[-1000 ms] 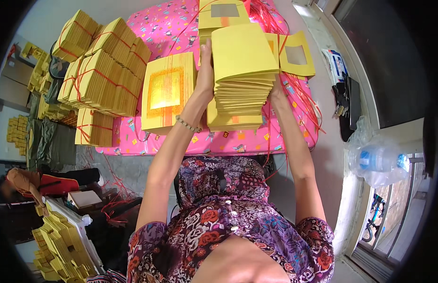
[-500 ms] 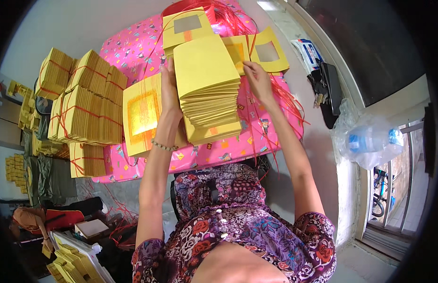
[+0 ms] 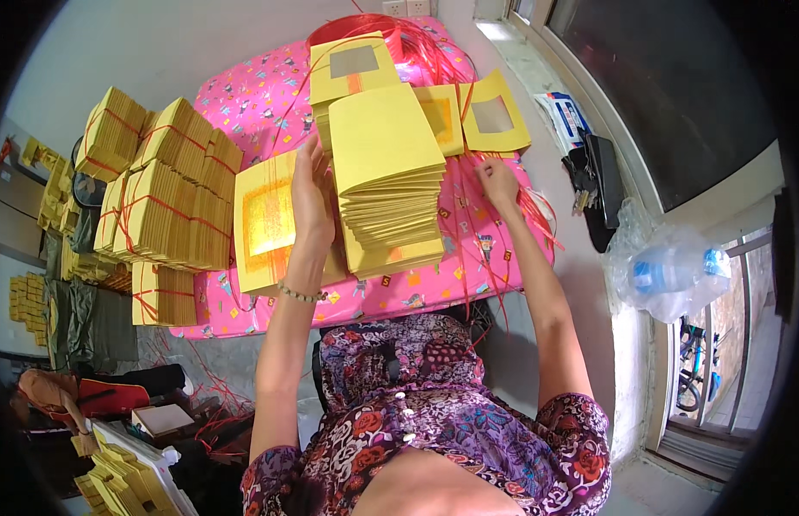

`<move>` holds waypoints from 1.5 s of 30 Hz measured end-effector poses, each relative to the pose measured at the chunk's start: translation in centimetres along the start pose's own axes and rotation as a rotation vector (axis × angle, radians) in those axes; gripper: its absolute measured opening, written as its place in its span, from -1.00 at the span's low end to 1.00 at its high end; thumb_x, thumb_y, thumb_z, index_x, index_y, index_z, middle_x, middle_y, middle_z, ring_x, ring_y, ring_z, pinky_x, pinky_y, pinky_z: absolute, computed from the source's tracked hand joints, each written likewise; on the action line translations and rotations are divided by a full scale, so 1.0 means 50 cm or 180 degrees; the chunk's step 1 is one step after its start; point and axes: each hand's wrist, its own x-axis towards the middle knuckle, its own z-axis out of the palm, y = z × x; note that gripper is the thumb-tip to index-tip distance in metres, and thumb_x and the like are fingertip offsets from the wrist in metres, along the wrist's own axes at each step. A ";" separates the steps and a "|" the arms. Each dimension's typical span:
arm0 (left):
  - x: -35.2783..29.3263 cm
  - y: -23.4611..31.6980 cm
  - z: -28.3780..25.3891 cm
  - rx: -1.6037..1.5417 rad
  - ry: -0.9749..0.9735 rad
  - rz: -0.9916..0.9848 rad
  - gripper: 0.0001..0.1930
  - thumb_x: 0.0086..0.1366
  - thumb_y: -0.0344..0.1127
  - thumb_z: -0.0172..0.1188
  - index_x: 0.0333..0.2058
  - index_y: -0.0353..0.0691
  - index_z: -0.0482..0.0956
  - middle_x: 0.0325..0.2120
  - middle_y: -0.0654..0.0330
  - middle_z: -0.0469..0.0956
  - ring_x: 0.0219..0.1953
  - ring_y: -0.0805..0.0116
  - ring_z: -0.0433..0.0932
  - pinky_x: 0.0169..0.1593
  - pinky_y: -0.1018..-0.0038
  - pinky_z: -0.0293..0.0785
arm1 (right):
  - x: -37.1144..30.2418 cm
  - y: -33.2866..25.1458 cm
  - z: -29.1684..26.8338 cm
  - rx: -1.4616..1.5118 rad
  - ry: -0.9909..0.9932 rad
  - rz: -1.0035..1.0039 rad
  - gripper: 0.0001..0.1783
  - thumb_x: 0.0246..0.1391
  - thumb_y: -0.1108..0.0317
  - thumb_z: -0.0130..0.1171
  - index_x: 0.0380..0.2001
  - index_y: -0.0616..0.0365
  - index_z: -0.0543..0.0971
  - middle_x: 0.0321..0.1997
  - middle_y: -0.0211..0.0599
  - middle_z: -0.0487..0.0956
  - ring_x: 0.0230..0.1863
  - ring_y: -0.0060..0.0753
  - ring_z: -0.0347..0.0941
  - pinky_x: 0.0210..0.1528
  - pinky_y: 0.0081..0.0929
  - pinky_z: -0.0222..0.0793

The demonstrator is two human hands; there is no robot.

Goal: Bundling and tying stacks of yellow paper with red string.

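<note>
A tall stack of folded yellow paper (image 3: 387, 138) stands in the middle of the pink table. My left hand (image 3: 313, 198) lies along its left side with fingers stretched upward, holding nothing. To the stack's right, apart from it, my right hand (image 3: 501, 184) is closed with curled fingers over the red strings (image 3: 530, 211); whether a string is in them is hidden. Left of my left hand lies a pile of yellow paper with a gold square (image 3: 266, 219). Behind the stack sits another yellow pile with a grey square (image 3: 354, 62).
Bundles of yellow paper tied with red string (image 3: 163, 215) are stacked at the left. A coil of red strapping (image 3: 356, 33) sits at the far edge of the pink-covered table (image 3: 245, 95). A plastic bag with bottles (image 3: 666, 271) hangs at the right, and a person (image 3: 60, 400) is at lower left.
My right hand has drawn away from the yellow sheets, moving right and nearer to me, over the red strings. My left hand stays beside the stack. The whole view has shifted slightly.
</note>
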 end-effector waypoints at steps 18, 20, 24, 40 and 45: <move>-0.258 0.028 0.073 0.2057 -0.1319 0.2682 -0.68 0.37 -0.36 -0.24 -0.16 -0.37 0.51 -0.40 0.07 0.51 -0.42 0.28 0.42 -0.26 0.39 0.37 | -0.234 -0.198 -0.333 0.3039 0.0270 -0.0275 -0.92 0.20 0.45 0.08 -0.39 0.16 0.44 -0.56 -0.56 0.38 -0.55 -0.77 0.25 -0.51 -0.76 0.13; -0.264 0.011 0.093 0.1943 -0.1946 0.1074 -0.60 0.44 -0.18 -0.20 -0.16 -0.36 0.56 -0.37 0.14 0.52 -0.39 0.37 0.43 -0.26 0.45 0.37 | -0.295 -0.224 -0.383 0.2740 -0.0177 -0.0719 -0.94 0.11 0.49 0.15 -0.43 0.17 0.48 -0.55 -0.52 0.43 -0.54 -0.74 0.30 -0.51 -0.70 0.19; -0.239 -0.018 0.102 0.0822 -0.2065 -0.1398 -0.49 0.45 0.03 -0.18 0.00 -0.31 0.50 -0.32 0.21 0.53 -0.35 0.48 0.43 -0.27 0.51 0.36 | -0.341 -0.266 -0.467 0.2499 -0.2562 -0.1798 -0.92 -0.03 0.44 0.26 -0.42 0.16 0.57 -0.49 -0.35 0.54 -0.46 -0.49 0.50 -0.42 -0.53 0.36; -0.187 0.092 0.205 -0.0749 -0.2230 -0.0637 -0.62 0.50 -0.09 -0.22 -0.06 -0.28 0.43 -0.58 0.32 0.37 -0.44 0.54 0.37 -0.24 0.55 0.33 | -0.394 -0.160 -0.329 -0.0751 -0.1585 -0.1052 -0.90 -0.07 0.40 0.23 -0.50 0.19 0.54 -0.52 -0.18 0.56 -0.44 -0.10 0.54 -0.39 -0.21 0.43; -0.153 0.053 0.252 -0.0870 -0.1923 -0.0073 -0.67 0.50 -0.15 -0.20 -0.09 -0.29 0.43 -0.49 0.28 0.45 -0.38 0.53 0.41 -0.19 0.54 0.37 | -0.419 -0.320 -0.472 0.1894 -0.0813 -0.0218 -0.89 -0.01 0.51 0.27 -0.46 0.22 0.51 -0.49 -0.37 0.54 -0.47 -0.68 0.44 -0.44 -0.66 0.33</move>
